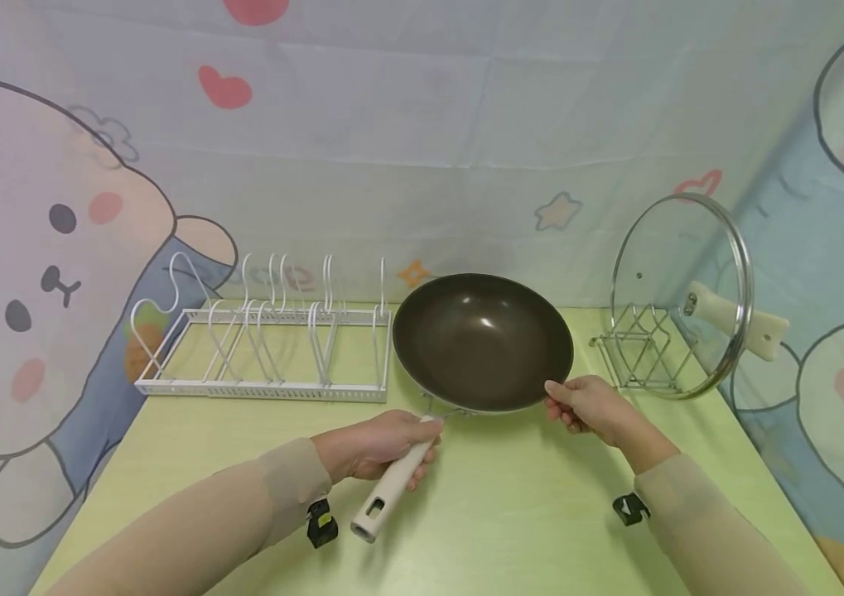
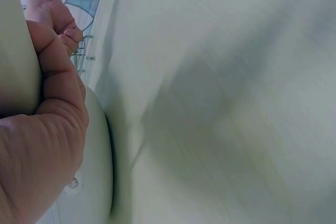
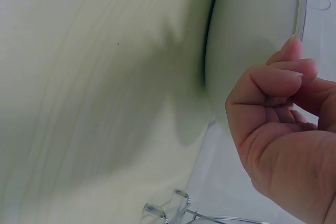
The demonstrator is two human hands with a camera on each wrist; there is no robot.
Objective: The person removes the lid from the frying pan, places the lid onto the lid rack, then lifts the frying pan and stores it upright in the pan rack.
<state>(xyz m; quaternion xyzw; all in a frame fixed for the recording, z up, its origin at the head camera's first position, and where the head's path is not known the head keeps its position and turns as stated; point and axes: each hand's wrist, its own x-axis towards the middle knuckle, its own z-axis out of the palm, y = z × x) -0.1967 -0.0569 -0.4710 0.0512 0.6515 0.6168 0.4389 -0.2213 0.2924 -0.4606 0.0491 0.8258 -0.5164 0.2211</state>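
The dark-lined pan (image 1: 481,339) was in both hands near the middle of the surface (image 1: 518,505), between the white divider rack (image 1: 265,391) on the left and the small wire stand (image 1: 641,384) on the right. The left hand (image 1: 384,443) had its fingers curled round the pale handle (image 1: 401,478), close to where it met the bowl; the right hand (image 1: 591,406) pinched the near right part of the rim between thumb and fingers. Whether the base rested on the surface or hung just above could not be told.

The work looked part-way along. The glass lid (image 1: 678,290) seemed dealt with: it stood on edge in the wire stand, its cream grip (image 1: 768,331) towards the right, with no hand on it. The pan seemed to be what was left, since it was held and sat in neither the rack nor the stand.

No brand, label or word could be read on any of these. The cloth (image 1: 422,108) behind bore hearts, a star and cartoon animals, with no lettering visible
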